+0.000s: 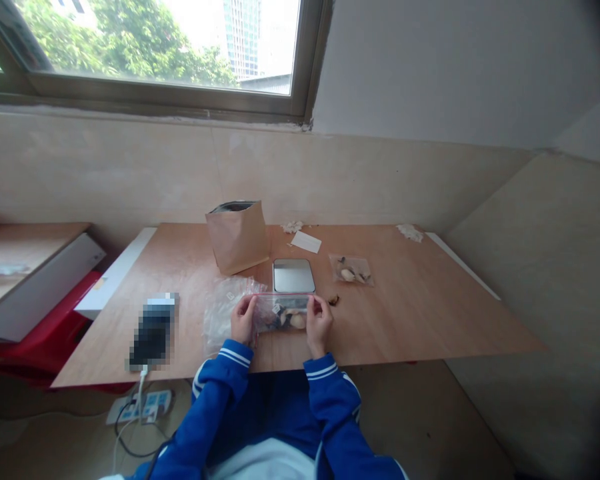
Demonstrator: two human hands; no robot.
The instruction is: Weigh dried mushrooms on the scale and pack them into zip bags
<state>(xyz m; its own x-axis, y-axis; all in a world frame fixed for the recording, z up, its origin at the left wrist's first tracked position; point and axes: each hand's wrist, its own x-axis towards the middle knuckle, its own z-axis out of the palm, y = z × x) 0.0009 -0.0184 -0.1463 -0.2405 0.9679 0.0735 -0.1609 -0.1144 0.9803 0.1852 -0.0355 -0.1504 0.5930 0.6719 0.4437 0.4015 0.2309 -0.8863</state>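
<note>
Between my hands a clear zip bag (267, 320) with a red line along its top edge is held by its two upper corners. Pale and dark dried pieces (294, 320) show inside it; their exact kind I cannot tell. My left hand (243, 319) pinches the left corner, and my right hand (320, 323) pinches the right one. Just beyond the bag sits a flat scale (293, 275) with a silver top. Under and beside my left hand lie several clear plastic bags (223, 310). A small dark piece (334, 301) rests near my right hand.
A brown paper pouch (237, 237) stands open at the back. Farther right lies another filled clear bag (351, 270). A white card (307, 241) and crumpled pale bits (410, 232) are along the back. At left, a phone (153, 331) is plugged into a white cable (143, 383).
</note>
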